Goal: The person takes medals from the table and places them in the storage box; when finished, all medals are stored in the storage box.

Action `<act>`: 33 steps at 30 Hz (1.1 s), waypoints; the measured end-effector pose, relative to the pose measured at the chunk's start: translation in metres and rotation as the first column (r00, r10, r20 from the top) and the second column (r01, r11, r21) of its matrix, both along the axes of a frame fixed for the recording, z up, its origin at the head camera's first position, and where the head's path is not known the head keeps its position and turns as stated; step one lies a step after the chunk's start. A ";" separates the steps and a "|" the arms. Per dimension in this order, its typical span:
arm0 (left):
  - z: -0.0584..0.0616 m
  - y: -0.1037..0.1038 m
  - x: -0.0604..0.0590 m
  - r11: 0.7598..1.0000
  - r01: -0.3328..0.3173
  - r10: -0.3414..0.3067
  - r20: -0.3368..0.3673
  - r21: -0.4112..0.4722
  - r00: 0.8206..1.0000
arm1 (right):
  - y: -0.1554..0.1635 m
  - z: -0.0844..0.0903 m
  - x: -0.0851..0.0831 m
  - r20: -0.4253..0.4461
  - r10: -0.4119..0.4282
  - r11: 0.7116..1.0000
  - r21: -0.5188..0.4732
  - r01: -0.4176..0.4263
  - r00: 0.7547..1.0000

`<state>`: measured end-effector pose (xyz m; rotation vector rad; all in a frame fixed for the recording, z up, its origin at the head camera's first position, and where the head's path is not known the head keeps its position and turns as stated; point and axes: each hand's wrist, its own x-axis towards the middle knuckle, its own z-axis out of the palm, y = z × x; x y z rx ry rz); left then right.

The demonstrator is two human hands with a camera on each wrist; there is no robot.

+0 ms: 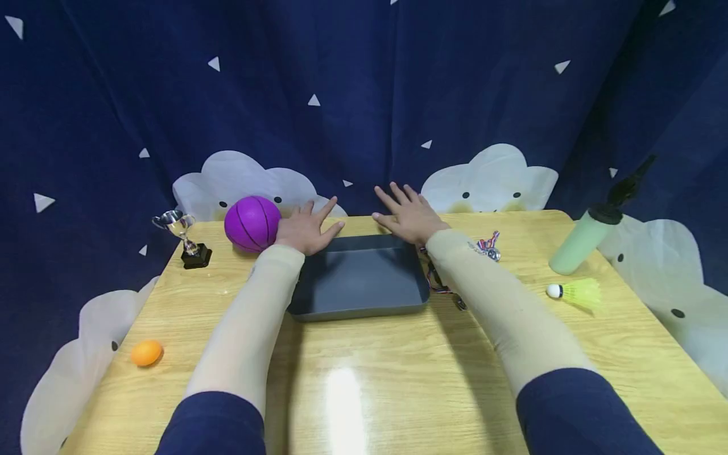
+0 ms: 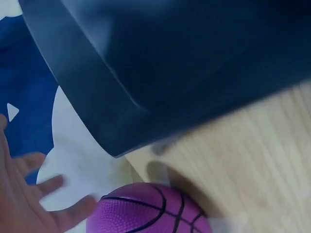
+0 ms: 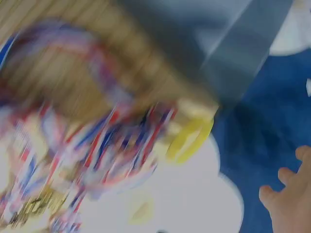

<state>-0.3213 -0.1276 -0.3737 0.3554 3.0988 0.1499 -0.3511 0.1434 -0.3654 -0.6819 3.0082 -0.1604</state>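
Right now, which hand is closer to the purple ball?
The left hand. It is just beside the purple ball, at the ball's right side; the right hand is farther away, near the far right corner of the gray tray.

The tray (image 1: 361,278) is smooth and matt, the ball (image 2: 146,213) pebbled, the counter (image 1: 404,379) glossy wood; blurred ribbons (image 3: 129,145) seem cloth.

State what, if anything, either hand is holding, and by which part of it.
Nothing is held: the left hand and the right hand both have their fingers spread, curled round nothing.
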 end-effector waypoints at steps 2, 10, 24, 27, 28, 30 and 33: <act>0.000 -0.001 0.003 0.998 -0.051 0.048 0.055 0.048 0.997 | 0.023 0.004 0.001 0.019 -0.019 0.999 -0.047 0.020 1.000; -0.005 -0.008 0.013 0.991 -0.134 0.127 0.217 0.019 0.968 | 0.125 0.002 0.015 0.194 -0.199 0.961 -0.154 0.230 0.961; -0.005 -0.020 0.012 0.936 -0.237 0.122 0.394 0.260 0.911 | 0.203 -0.030 0.047 0.406 -0.358 0.904 -0.076 0.421 0.841; -0.009 -0.021 0.010 0.902 -0.279 0.124 0.423 0.329 0.898 | 0.204 -0.035 0.046 0.387 -0.362 0.895 -0.110 0.432 0.848; -0.011 -0.021 0.009 0.895 -0.286 0.125 0.423 0.342 0.898 | 0.204 -0.037 0.046 0.371 -0.363 0.896 -0.114 0.430 0.855; -0.015 -0.022 0.009 0.881 -0.295 0.125 0.420 0.369 0.899 | 0.205 -0.038 0.044 0.332 -0.358 0.900 -0.125 0.417 0.873; -0.019 -0.024 0.010 0.868 -0.285 0.115 0.395 0.406 0.912 | 0.207 -0.036 0.042 0.247 -0.345 0.909 -0.152 0.388 0.905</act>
